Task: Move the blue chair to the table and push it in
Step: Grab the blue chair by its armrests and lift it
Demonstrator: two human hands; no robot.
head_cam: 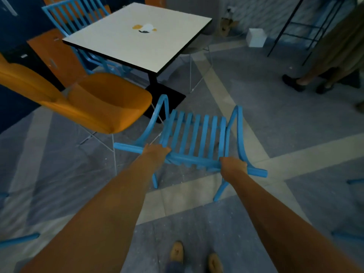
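Note:
The blue chair (195, 134), with a slatted back and curved arms, stands in front of me on the floor, its back toward me. My left hand (155, 152) grips the left part of its top rail. On the right part of that rail my right hand (233, 166) is closed. The square white table (110, 46) with a black edge and black pedestal stands beyond the chair, up and to the left. The chair's front is a short way from the table's near corner.
An orange chair (94, 103) stands left of the blue chair, close to its arm. A second blue chair (65, 14) sits at the table's far side. A grey wire-legged chair (197, 54) is at the table's right side. A person's legs (307, 79) stand at the right. A white box (256, 37) lies on the floor.

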